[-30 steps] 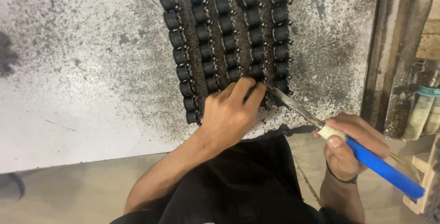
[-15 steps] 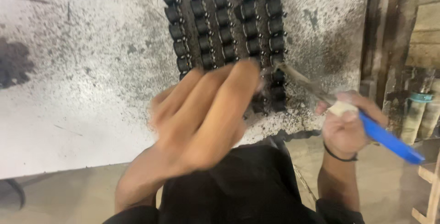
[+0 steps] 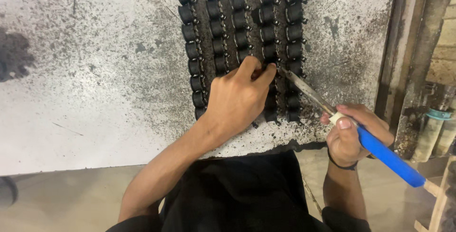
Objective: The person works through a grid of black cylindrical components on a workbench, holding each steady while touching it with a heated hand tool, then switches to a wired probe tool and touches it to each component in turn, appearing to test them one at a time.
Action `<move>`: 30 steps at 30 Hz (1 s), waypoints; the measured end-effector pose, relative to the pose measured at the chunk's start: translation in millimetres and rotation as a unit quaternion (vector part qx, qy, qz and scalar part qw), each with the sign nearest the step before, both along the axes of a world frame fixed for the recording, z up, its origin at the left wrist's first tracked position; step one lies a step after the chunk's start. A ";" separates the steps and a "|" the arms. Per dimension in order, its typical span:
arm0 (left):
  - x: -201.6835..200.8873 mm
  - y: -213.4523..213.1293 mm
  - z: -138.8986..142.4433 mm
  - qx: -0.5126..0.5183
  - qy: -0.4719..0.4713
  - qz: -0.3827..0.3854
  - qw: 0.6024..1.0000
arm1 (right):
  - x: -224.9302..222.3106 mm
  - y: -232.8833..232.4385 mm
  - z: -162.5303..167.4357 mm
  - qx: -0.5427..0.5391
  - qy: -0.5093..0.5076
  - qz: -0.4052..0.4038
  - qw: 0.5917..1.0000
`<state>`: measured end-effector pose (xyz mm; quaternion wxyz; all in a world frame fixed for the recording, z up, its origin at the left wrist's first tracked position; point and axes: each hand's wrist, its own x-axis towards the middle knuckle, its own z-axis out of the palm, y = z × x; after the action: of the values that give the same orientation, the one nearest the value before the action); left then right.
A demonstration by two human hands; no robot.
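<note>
Several rows of small black cylindrical parts lie side by side on a speckled white board. My left hand rests on the lower middle rows, thumb and forefinger pinched on one black part. My right hand grips a tool with a blue handle and a long thin metal blade. The blade tip points at the part between my left fingers.
A dark metal frame runs down the board's right edge, with wooden pieces beyond it. A black stain marks the board's left side. My black clothing fills the bottom middle.
My left hand lifted off the rows toward the camera, then came back down and pinched a part higher up. The blade tip followed to that part.
</note>
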<state>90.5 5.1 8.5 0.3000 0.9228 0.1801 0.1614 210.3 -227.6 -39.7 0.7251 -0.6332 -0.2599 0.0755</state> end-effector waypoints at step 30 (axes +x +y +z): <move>17.3 4.5 6.8 0.036 0.032 -0.066 0.997 | 7.9 7.6 25.9 -0.030 0.172 -0.043 0.984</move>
<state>107.8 9.6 15.3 0.2711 0.9474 0.1228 0.1181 218.2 -220.1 -13.8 0.7422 -0.6430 -0.1011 0.1599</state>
